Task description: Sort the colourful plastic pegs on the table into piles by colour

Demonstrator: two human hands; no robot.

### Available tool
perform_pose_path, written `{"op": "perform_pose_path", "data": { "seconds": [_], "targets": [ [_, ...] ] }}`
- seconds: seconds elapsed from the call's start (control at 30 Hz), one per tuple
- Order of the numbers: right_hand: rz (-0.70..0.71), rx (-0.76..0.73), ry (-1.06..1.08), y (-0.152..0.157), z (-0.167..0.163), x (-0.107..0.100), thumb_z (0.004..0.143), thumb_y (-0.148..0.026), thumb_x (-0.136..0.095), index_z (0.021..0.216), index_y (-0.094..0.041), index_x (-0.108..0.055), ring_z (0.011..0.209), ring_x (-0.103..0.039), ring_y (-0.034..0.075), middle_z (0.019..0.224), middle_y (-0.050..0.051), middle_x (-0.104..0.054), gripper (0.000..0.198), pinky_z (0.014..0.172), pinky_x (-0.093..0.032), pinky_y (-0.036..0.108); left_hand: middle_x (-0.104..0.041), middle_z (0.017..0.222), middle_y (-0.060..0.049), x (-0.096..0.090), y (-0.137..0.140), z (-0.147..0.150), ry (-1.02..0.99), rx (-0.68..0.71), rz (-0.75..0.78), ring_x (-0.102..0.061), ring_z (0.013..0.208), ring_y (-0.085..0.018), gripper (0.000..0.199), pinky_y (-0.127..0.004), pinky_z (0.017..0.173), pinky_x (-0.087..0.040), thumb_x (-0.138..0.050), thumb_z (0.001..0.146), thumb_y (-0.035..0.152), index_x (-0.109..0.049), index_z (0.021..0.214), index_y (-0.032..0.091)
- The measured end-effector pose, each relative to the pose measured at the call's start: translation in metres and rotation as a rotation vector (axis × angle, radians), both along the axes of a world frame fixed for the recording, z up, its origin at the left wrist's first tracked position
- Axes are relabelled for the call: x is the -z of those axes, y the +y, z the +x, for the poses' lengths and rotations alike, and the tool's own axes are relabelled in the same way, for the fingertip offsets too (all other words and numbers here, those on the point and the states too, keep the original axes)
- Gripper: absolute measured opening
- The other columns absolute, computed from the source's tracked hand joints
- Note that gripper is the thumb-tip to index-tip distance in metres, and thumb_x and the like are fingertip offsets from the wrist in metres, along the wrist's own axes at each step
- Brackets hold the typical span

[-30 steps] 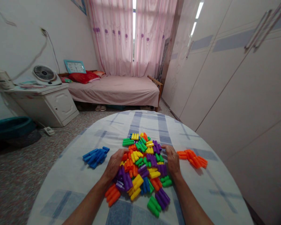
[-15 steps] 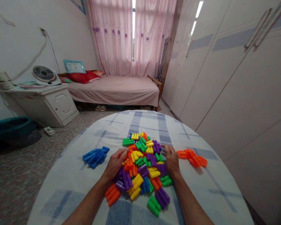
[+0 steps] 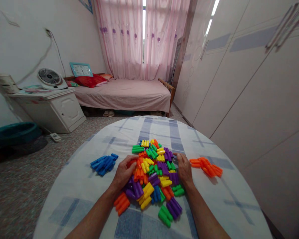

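A mixed pile of plastic toy blocks (image 3: 161,167), each like short tubes joined side by side, lies on the table in orange, yellow, green, purple and blue. My left hand (image 3: 124,171) is at the pile's left edge, its thumb and fingers curled around an orange block (image 3: 132,163); its far fingertips are partly hidden. Along the right edge rests my right hand (image 3: 184,168), index finger stretched toward the purple blocks, holding nothing visible. A group of blue blocks (image 3: 104,164) lies left of my left hand. Orange blocks (image 3: 206,166) form another group right of my right hand.
A checked cloth covers the round table (image 3: 89,196). Beyond it stand a bed (image 3: 124,94) and a white cabinet (image 3: 64,111) with a fan (image 3: 49,78). A teal bin (image 3: 16,132) is on the floor at left; a tall wardrobe (image 3: 251,109) runs along the right.
The whole view has shifted slightly. My left hand has moved a little into the pile's edge, and orange now shows between thumb and fingers. My right hand stays in nearly the same place.
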State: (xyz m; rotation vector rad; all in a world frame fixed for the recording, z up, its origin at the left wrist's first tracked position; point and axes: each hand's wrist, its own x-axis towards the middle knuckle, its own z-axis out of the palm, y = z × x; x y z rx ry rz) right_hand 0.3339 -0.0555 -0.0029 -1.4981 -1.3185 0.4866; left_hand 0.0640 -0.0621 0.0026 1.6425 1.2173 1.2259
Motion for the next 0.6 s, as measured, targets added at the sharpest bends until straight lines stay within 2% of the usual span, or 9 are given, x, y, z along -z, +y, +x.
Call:
{"op": "perform_pose_path", "data": {
  "seconds": [0.2,0.33,0.43,0.6],
  "targets": [
    [0.0,-0.011,-0.02,-0.0011,-0.0019,-0.0053,0.086,-0.043,-0.031,0.087,-0.019,-0.066,0.095,-0.055,0.021,0.095,0.008,-0.065,0.042,0.087,-0.04,0.034,-0.062,0.113,-0.006,-0.0029,-0.001,0.0005,-0.112,0.081,-0.102,-0.055,0.108,-0.021,0.034,-0.033,0.093,-0.043,-0.05,0.078,0.028,-0.059,0.109,0.017],
    [0.0,-0.008,0.004,-0.0017,-0.0027,-0.0058,0.086,-0.045,-0.032,0.089,-0.019,-0.066,0.094,-0.056,0.02,0.095,0.007,-0.066,0.043,0.086,-0.04,0.033,-0.063,0.113,-0.006,0.0001,-0.0002,0.0035,-0.055,0.049,-0.082,-0.055,0.109,-0.021,0.037,-0.034,0.098,-0.04,-0.054,0.072,0.023,-0.061,0.108,0.017],
    [-0.008,-0.004,0.016,-0.0015,-0.0023,-0.0047,0.086,-0.047,-0.033,0.089,-0.019,-0.066,0.095,-0.056,0.021,0.096,0.007,-0.066,0.043,0.086,-0.04,0.033,-0.064,0.109,-0.005,0.0019,-0.0001,0.0052,-0.005,0.033,-0.061,-0.056,0.105,-0.02,0.032,-0.034,0.098,-0.04,-0.051,0.074,0.023,-0.064,0.103,0.018],
    [-0.018,-0.006,0.018,-0.0012,-0.0018,-0.0042,0.086,-0.047,-0.032,0.09,-0.019,-0.066,0.095,-0.056,0.021,0.097,0.007,-0.066,0.044,0.088,-0.039,0.034,-0.064,0.109,-0.006,0.0013,0.0002,0.0024,-0.053,-0.009,-0.056,-0.055,0.107,-0.02,0.03,-0.035,0.099,-0.038,-0.047,0.078,0.026,-0.062,0.103,0.017]
  ]
}}
